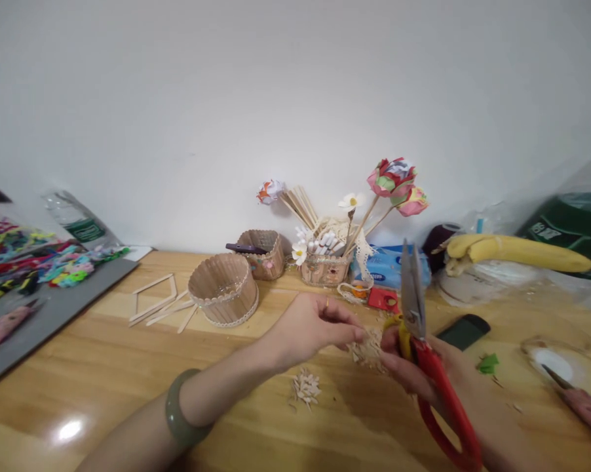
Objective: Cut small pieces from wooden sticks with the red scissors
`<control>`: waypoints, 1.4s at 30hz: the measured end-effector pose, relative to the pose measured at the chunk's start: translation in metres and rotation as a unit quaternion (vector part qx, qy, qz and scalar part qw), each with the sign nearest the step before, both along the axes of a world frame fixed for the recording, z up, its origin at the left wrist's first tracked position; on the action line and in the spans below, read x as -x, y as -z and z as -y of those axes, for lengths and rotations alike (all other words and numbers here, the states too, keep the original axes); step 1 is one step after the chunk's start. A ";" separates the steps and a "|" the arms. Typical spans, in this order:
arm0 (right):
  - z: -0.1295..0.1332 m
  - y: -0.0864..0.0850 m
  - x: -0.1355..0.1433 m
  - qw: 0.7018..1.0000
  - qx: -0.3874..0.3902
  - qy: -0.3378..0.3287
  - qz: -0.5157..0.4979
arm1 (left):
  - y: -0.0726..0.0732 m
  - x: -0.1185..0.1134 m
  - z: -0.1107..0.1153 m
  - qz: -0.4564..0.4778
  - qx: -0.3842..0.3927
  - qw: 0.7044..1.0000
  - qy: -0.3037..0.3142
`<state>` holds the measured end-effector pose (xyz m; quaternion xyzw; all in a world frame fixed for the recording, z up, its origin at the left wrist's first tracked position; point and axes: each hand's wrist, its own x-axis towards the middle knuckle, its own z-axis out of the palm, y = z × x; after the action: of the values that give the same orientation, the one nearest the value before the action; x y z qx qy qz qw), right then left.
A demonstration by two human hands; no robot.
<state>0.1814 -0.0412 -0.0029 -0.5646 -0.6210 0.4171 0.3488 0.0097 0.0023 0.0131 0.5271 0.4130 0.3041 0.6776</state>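
Observation:
My right hand [418,367] is closed round scissors [414,295] with red and yellow handles, their blades pointing up. My left hand [320,324], with a bracelet on its wrist, has thumb and fingers drawn together in a pinch. Whatever it may hold is too small to make out. Its fingertips meet the edge of a heap of small wood chips [367,351], which lies between both hands. Nearer to me on the table sits a smaller pile of pale cut wood pieces [306,388].
A round wooden-stick basket [224,288] stands left of my left hand, beside loose craft sticks [162,305]. Behind are a decorated container [325,270] with paper flowers, a blue tissue pack [391,265] and bananas [521,252]. A dark phone-like object [465,332] lies at right.

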 end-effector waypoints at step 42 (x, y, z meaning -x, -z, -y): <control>0.007 -0.018 0.000 0.991 0.077 -0.098 -0.045 | -0.011 -0.006 0.008 0.170 0.003 0.962 -0.213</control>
<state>0.1817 -0.0478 0.0153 -0.5066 -0.6234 0.5207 0.2891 0.0155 -0.0056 0.0240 0.3659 0.3954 0.5252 0.6587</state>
